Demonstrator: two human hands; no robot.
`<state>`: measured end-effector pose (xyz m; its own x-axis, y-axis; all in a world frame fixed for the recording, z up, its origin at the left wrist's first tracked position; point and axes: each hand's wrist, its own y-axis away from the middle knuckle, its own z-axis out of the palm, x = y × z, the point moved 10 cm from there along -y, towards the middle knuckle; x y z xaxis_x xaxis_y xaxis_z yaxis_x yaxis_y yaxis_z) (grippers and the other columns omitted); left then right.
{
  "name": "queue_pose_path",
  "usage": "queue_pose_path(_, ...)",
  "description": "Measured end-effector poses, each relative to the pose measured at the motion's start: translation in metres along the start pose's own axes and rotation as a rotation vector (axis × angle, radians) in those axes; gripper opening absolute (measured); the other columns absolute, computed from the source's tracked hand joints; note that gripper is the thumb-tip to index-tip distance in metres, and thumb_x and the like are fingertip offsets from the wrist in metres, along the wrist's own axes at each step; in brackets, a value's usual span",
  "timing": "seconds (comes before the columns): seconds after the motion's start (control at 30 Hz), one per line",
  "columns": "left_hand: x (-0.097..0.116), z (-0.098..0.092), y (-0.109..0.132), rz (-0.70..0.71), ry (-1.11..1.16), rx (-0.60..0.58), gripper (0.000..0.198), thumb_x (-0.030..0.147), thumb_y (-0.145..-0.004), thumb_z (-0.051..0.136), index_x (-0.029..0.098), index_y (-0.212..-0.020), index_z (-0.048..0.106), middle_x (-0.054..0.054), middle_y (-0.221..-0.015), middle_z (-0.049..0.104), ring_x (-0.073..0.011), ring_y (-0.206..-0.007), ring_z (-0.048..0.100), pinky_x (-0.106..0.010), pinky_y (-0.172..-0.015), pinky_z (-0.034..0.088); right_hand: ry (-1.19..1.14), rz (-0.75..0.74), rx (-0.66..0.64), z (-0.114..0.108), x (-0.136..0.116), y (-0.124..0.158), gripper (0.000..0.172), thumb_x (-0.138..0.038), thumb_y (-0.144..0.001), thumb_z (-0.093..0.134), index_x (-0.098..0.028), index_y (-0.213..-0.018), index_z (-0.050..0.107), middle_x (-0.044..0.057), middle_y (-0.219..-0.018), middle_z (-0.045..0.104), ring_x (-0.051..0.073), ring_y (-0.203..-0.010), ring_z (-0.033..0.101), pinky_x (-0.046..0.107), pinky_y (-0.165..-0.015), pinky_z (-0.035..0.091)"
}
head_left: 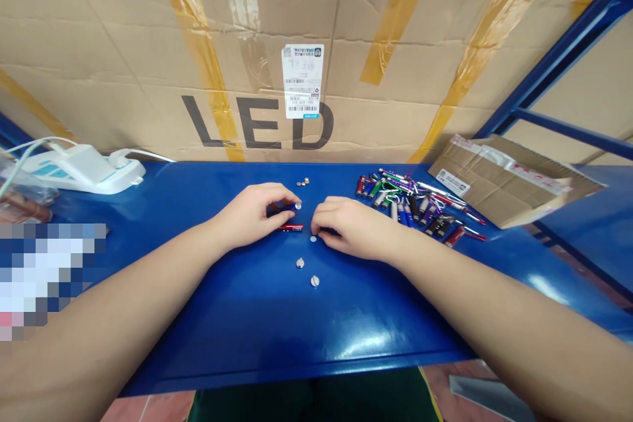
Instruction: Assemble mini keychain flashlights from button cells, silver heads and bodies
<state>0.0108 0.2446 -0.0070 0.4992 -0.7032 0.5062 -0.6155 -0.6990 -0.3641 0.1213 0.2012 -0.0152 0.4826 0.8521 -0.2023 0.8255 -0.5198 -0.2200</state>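
Head cam: L hand fingers narrow round dark tube, R hand fingers curled, hold unclear

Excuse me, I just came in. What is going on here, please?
A person is working with both hands at a blue metal bench. Their left hand and right hand are cupped close together, and I cannot tell if either one holds something. A small red metal light lies just beside the left hand, and silver button batteries are spread on the bench near both hands. A pile of colourful keychain lights lies further right.
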Motion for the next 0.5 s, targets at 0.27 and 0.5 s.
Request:
queue_pose_path(0.27,0.007,0.004,0.000,0.027,0.073,-0.026,0.018,0.029,-0.094,0.065,0.021,-0.108,0.074,-0.003,-0.100,0.075,-0.0174,-0.087,0.073,-0.027,-0.074,0.057,-0.136,-0.087,0.532,-0.052,-0.008,0.011,0.006,-0.014,-0.094,0.066,-0.019,-0.091,0.069,0.005,-0.091,0.076,0.019,-0.086,0.070,0.033,-0.083,0.056)
queue_pose_path(0.5,0.031,0.011,0.001,0.105,0.107,-0.086,0.010,0.023,-0.096,0.066,0.020,-0.101,0.073,-0.002,-0.097,0.076,-0.0159,-0.090,0.072,-0.025,-0.082,0.056,-0.037,-0.252,0.599,-0.053,-0.026,0.015,0.005,-0.017,-0.099,0.064,-0.017,-0.096,0.068,0.009,-0.092,0.076,0.019,-0.084,0.071,0.035,-0.080,0.059)
